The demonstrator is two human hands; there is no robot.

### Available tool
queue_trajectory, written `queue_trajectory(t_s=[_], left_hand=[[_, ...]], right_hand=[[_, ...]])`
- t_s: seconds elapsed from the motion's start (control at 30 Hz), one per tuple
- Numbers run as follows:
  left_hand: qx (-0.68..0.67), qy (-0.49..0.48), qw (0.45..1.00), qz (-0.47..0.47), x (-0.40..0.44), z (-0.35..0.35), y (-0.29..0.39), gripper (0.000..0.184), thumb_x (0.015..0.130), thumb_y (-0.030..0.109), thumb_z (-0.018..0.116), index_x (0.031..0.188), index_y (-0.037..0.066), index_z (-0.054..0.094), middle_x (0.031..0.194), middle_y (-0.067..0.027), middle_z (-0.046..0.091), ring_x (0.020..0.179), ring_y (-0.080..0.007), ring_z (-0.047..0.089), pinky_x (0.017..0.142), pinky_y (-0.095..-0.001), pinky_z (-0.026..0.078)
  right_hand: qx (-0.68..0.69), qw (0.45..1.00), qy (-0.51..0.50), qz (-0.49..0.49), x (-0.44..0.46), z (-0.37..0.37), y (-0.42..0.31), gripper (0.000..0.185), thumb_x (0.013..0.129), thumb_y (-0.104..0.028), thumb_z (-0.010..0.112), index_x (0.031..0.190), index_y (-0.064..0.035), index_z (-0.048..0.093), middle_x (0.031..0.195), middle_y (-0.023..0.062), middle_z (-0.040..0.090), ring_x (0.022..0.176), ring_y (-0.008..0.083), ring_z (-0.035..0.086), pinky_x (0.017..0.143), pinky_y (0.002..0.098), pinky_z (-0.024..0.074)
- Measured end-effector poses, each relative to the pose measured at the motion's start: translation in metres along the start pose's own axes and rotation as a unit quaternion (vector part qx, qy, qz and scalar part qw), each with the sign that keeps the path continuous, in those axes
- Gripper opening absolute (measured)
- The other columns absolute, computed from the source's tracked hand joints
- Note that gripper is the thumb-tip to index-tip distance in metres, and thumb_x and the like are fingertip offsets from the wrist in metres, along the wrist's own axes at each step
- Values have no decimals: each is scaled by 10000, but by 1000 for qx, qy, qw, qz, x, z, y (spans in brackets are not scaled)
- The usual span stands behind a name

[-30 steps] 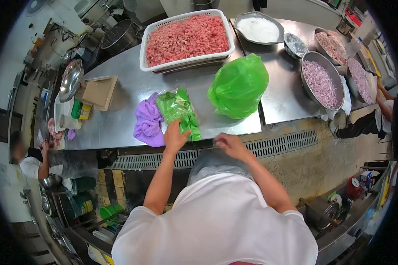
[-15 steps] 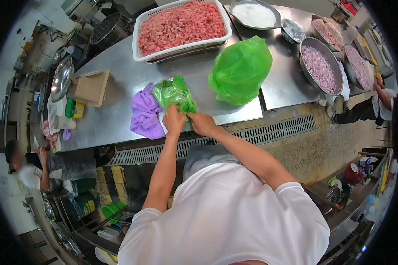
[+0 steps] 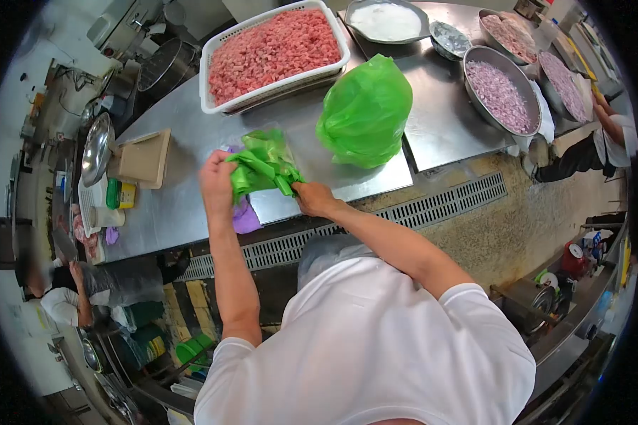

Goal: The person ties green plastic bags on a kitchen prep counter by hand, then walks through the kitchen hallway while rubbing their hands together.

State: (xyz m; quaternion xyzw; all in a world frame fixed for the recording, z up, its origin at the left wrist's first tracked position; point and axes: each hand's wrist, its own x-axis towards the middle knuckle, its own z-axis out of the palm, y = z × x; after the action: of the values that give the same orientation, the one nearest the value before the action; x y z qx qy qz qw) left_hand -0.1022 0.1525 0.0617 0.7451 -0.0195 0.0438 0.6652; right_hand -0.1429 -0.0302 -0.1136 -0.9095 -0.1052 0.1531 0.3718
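Nearest the camera is the wearer's white shirt (image 3: 368,340), and ahead of it a slotted floor drain (image 3: 439,210) runs along the foot of the worktable. At the table's near edge, both hands are engaged with one item, a crumpled green plastic bundle (image 3: 261,164), drawn out between them above the metal surface. The left hand (image 3: 218,176) is curled closed around folds at the bundle's left end; the right hand (image 3: 315,198) pinches its lower right corner between thumb and fingers (the exact finger placement is partly concealed). A purple cloth (image 3: 245,217) shows beneath and behind the bundle, largely covered by it. The steel worktable (image 3: 191,134) carries, to the right of the bundle and apart from it, a full green bag (image 3: 365,113) standing upright. To the left are a brown tray (image 3: 142,161), a tilted metal bowl (image 3: 96,150) and a yellow tub (image 3: 126,196). Beyond the bundle sits a white basket (image 3: 204,78) heaped with diced meat (image 3: 276,53). On the right, a large bowl (image 3: 469,85) holds chopped pinkish pieces (image 3: 502,98); farther off is a grey dish (image 3: 354,28) of white matter. One co-worker (image 3: 62,303) is at the far left, another (image 3: 617,134) at the far right.
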Motion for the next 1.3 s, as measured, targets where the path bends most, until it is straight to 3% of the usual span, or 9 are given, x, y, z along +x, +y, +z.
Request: queue_trajectory(t_s=[0.23,0.47,0.53,0.63,0.73,0.77,0.93,1.13,1.3], left_hand=[[-95,-4,991,98,2,14,113,142,828,114,493,857,2,576,788,-38,587,695,-86,549,638,-213,427],[70,-342,933,-82,30,9,89,136,799,131,552,847,16,608,775,-11,599,718,-70,559,640,-221,428],[113,-416,896,-108,27,33,76,118,791,127,570,833,29,620,751,3,598,716,-73,558,646,-228,434],[222,-538,811,-62,41,64,53,142,867,156,569,838,27,619,733,-19,580,764,-101,560,682,-262,451],[132,-360,923,-21,39,92,79,295,968,265,532,811,28,611,672,-15,541,763,-116,564,688,-270,451],[169,-189,958,138,49,94,63,423,1037,373,444,826,48,614,671,2,545,673,-125,555,651,-259,448],[123,-290,940,-134,-15,77,4,452,1029,449,450,983,46,650,825,-35,651,590,-134,582,616,-237,466],[-35,-216,973,-69,-86,176,-31,342,976,254,608,1108,-60,640,1010,-113,691,910,-159,632,816,-331,505],[-19,-217,969,-118,-84,164,-36,269,946,169,628,1109,-45,645,1029,-74,677,882,-147,628,759,-310,501]], right_hand=[[107,987,74,-99,10,21,19,228,865,-143,565,1027,-19,666,910,257,682,875,454,656,760,530,507],[206,970,90,-88,-114,-135,-27,209,893,-114,628,1055,15,652,859,233,663,812,394,646,729,456,499],[207,904,293,-230,-129,-162,-61,238,888,-116,644,1073,35,637,774,228,632,761,395,635,712,444,501],[116,874,384,-273,-112,-178,-83,231,879,-123,665,1043,38,642,696,204,601,706,406,618,691,443,501],[138,955,233,-118,-93,-165,-42,207,871,-125,679,994,39,652,702,189,611,707,406,618,688,437,499],[188,951,238,-66,-96,-162,-30,208,866,-130,687,981,40,652,719,193,621,708,388,626,688,433,499],[340,895,279,65,-126,-150,-10,257,852,-159,713,941,70,637,794,232,659,723,281,653,686,410,497],[326,917,225,52,-148,-130,-8,313,808,-215,750,947,45,647,810,178,666,753,221,631,691,365,492],[338,929,90,124,-164,-146,6,266,890,-227,696,896,28,620,718,75,589,672,160,542,621,326,448]])
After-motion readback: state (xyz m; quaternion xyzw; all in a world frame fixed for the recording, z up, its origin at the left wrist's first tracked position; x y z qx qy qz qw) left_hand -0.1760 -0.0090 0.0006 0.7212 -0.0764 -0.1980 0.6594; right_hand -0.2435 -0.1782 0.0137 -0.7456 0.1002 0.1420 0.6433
